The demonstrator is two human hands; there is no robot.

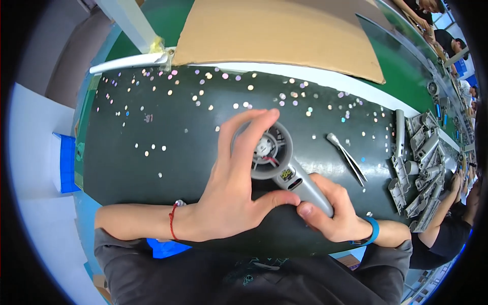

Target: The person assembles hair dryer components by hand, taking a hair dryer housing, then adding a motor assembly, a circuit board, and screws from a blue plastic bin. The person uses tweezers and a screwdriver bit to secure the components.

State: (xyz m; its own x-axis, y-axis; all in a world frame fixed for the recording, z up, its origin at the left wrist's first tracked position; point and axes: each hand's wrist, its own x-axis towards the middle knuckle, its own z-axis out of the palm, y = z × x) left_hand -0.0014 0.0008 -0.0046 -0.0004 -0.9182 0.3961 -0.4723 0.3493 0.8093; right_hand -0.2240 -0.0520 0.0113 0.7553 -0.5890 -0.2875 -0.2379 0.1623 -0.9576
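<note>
A grey handheld fan (290, 166) is held above the dark mat, its round head up and to the left and its handle slanting down to the right. Inside the ring, a pale round motor hub and a bit of red wire show. My left hand (231, 195) wraps its fingers over the head's left rim, and its thumb reaches the handle. The lower handle is gripped by my right hand (333, 208), with the thumb on its face. Metal tweezers (348, 160) lie on the mat to the right of the fan.
Small round coloured dots are scattered over the dark mat (122, 168). Grey plastic housing parts (427, 168) are piled at the right edge. Cardboard (279, 35) lies at the back, near a white post (129, 25). Other people work further along the right.
</note>
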